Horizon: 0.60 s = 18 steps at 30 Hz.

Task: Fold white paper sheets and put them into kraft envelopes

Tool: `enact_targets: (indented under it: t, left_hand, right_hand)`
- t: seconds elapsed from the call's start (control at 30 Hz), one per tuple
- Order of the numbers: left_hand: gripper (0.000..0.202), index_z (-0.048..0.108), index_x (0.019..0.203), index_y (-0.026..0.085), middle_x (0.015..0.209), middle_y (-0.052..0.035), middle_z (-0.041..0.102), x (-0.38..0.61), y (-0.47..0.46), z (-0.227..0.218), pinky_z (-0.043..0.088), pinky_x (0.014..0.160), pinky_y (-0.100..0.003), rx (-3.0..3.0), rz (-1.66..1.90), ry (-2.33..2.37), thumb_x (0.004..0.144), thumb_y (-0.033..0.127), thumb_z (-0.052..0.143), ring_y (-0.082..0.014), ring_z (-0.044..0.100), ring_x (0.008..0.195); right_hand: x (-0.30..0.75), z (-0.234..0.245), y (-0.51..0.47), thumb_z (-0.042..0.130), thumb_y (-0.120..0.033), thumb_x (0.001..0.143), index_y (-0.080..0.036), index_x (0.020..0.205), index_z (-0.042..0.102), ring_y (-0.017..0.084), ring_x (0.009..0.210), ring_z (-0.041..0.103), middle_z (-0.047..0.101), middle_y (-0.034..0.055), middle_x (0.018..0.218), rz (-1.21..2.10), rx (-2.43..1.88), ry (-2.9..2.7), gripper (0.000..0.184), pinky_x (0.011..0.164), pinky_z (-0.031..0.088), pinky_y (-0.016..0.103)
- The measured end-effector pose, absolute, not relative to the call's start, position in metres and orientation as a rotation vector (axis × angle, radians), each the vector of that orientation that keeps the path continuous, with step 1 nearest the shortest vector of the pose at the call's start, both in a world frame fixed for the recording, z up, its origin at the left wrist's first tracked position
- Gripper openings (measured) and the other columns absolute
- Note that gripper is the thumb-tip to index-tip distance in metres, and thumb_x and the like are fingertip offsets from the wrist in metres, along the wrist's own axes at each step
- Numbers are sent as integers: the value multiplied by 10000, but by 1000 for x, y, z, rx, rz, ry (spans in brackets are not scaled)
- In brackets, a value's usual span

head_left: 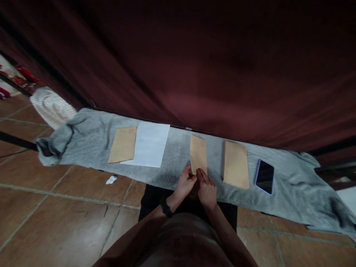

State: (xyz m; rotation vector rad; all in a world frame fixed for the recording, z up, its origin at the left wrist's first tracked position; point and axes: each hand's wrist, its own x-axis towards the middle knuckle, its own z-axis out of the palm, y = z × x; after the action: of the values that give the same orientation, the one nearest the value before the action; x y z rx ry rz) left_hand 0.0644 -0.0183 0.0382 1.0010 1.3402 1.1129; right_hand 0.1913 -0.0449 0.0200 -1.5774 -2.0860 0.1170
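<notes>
Between my two hands is a narrow tan paper envelope (pixel 198 152), lying lengthwise on the grey cloth. My left hand (pixel 185 182), with a dark band at the wrist, pinches its near left end. The fingers of my right hand (pixel 207 189) are bent and press on the near right end, thumb side close to the left fingertips. To the right rests a stack of tan envelopes (pixel 236 165). Further left, another tan envelope (pixel 122 144) overlaps a white sheet of paper (pixel 152 144).
A grey cloth (pixel 175 163) covers the long narrow surface. At the right lies a phone in a purple case (pixel 264 177). Dark red curtain (pixel 194 74) hangs along the back edge. A crumpled white scrap (pixel 111 180) is on the tiled floor (pixel 69 207).
</notes>
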Motion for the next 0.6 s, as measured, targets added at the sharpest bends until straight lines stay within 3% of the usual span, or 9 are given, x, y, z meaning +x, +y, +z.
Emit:
enact_targets:
  t: [0.1,0.17,0.23,0.3,0.43,0.53,0.6]
  left_hand:
    - [352,687,1075,209,854,-6,716,62,-20,39,566,766,-296,1000,1081,1334,755,78,624,-156,689,785]
    - [355,691,1139,211,928,-34,740,58,-23,39,581,780,-314,962,1060,1352,797,130,646,-170,710,824]
    - [334,685,1194,210,1001,-67,759,55,-25,40,595,775,-336,907,1030,1349,863,238,659,-195,729,873]
    - [366,675,1234,204,1047,-90,767,54,-26,41,607,767,-351,852,1002,1309,899,350,669,-220,742,919]
    - [551,635,1301,187,1028,-86,767,61,-26,45,608,763,-334,736,992,1255,839,461,762,-219,744,924]
    - [671,637,1277,172,965,-65,772,67,-25,50,586,722,-293,647,1016,1226,722,472,865,-185,733,821]
    - [640,674,1180,157,898,-47,770,69,-23,52,557,670,-257,626,1033,1198,662,459,897,-148,702,723]
  right_hand:
    - [203,33,-36,400,-162,1022,-215,1336,672,260,1093,728,702,121,1359,281,-1593,-1904,418,872,593,366]
    - [211,41,-28,441,-318,1050,-210,1126,730,257,1017,730,745,131,1193,452,-1582,-1659,318,870,600,378]
    - [217,45,-22,522,-455,1015,-220,894,696,225,853,716,735,92,964,665,-1531,-1340,316,826,616,382]
    - [218,44,-18,607,-527,953,-229,870,652,190,755,698,703,34,864,911,-1398,-993,312,798,636,390]
    - [210,31,-22,841,-485,758,-230,841,659,204,811,718,718,10,834,1207,-1151,-542,325,891,628,473]
    - [201,21,-32,891,-456,699,-216,754,673,202,796,714,713,7,770,1284,-1115,-431,329,917,621,474]
    - [196,18,-38,898,-450,690,-205,735,689,197,778,711,716,14,757,1307,-1119,-412,325,900,628,448]
